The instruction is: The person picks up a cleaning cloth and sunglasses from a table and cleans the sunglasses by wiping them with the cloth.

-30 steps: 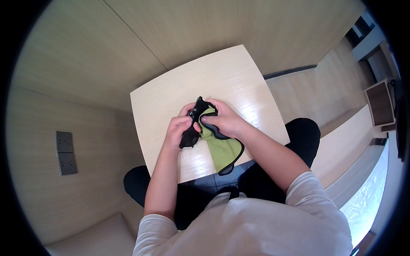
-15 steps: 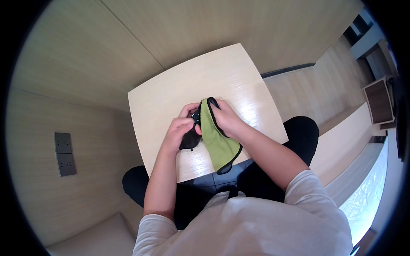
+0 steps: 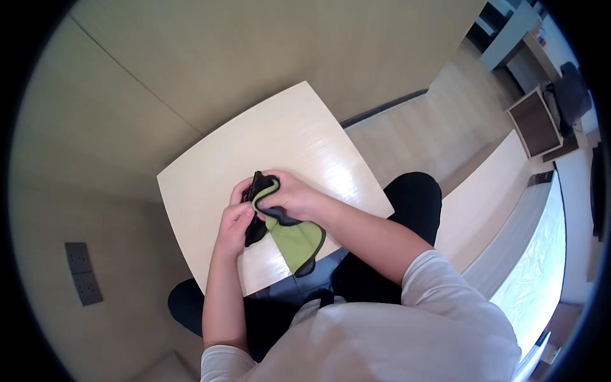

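My left hand (image 3: 233, 224) is closed around a glossy black object (image 3: 255, 234), whose exact kind I cannot make out under the fingers. My right hand (image 3: 291, 196) grips a green cloth (image 3: 296, 244) with black edging. The cloth's upper part is folded over at the black object, showing a dark side, while its lower end hangs toward the near table edge. Both hands are close together over the small light wooden table (image 3: 223, 155). The right fingertips are partly hidden by the cloth.
Wood-panelled walls stand beyond the table and on the left, where dark socket plates (image 3: 83, 274) are mounted. My knees in black trousers (image 3: 417, 197) flank the table. On the right are a long pale ledge (image 3: 484, 184) and a dark-fronted cabinet (image 3: 536, 125).
The view has shifted and turned slightly. My right hand has folded the cloth's upper part over toward the black object; earlier the green side hung flatter. Both hands keep their hold.
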Motion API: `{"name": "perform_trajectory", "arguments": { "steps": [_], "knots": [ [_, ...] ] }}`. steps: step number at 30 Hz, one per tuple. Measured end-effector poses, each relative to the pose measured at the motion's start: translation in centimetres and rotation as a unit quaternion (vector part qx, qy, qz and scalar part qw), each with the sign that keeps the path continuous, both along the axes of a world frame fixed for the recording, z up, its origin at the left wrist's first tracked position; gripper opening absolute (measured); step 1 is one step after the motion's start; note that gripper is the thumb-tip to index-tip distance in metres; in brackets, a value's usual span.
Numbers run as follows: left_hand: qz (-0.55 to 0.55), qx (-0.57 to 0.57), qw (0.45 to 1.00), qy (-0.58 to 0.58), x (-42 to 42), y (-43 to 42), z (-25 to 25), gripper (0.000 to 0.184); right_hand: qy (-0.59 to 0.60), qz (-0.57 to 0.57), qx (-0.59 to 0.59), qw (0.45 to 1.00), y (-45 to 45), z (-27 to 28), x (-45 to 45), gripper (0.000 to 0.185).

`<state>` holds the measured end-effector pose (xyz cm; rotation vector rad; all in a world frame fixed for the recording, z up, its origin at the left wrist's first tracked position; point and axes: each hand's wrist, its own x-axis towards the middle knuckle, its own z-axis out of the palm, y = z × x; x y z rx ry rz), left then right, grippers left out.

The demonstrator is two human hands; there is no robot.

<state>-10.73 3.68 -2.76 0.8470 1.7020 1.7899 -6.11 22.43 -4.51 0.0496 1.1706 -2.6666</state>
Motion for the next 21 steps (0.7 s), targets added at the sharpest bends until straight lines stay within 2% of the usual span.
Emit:
{"name": "perform_trajectory", "arguments": {
  "steps": [4, 5, 7, 9, 11, 13, 15, 17, 19, 21],
  "knots": [
    [0.0, 0.009, 0.999, 0.047, 0.4, 0.6, -0.2, 0.038, -0.029, -0.042, 0.004, 0.999, -0.4, -0.8, 0.0, 0.019],
    [0.012, 0.003, 0.999, 0.049, 0.3, 0.5, -0.2, 0.038, -0.037, -0.078, 0.041, 0.995, -0.7, -0.3, 0.1, 0.018],
    [0.014, 0.05, 0.998, -0.038, 0.0, 0.4, -0.2, 0.036, -0.1, -0.044, 0.01, 0.994, -0.3, 1.1, 0.3, 0.023],
    [0.022, 0.052, 0.997, -0.051, -0.7, -0.6, -0.8, 0.036, -0.107, -0.045, 0.006, 0.993, -0.5, 1.1, 0.1, 0.025],
    [0.004, 0.086, 0.989, -0.119, -1.2, -0.9, -0.9, 0.032, -0.087, -0.022, -0.004, 0.996, -0.3, 0.5, 0.0, 0.022],
    [0.014, 0.095, 0.989, -0.115, -1.4, -1.2, -1.0, 0.031, -0.063, -0.002, -0.068, 0.996, -0.4, 0.0, 0.1, 0.019],
    [-0.016, 0.121, 0.982, -0.145, -1.7, -1.5, -1.2, 0.03, -0.061, 0.004, -0.073, 0.995, -0.4, 0.2, 0.2, 0.022],
    [-0.018, 0.112, 0.98, -0.163, -1.3, -1.2, -0.6, 0.03, -0.024, 0.003, -0.042, 0.999, -0.4, 0.3, 0.2, 0.032],
    [-0.017, 0.032, 0.998, -0.045, -1.2, -0.8, -0.5, 0.039, -0.027, 0.0, -0.026, 0.999, 0.0, 0.7, 0.1, 0.035],
    [-0.025, 0.025, 0.999, -0.027, -0.7, -0.3, -0.3, 0.037, -0.021, 0.041, -0.02, 0.999, 0.3, 1.3, 0.2, 0.036]
  ]
}}
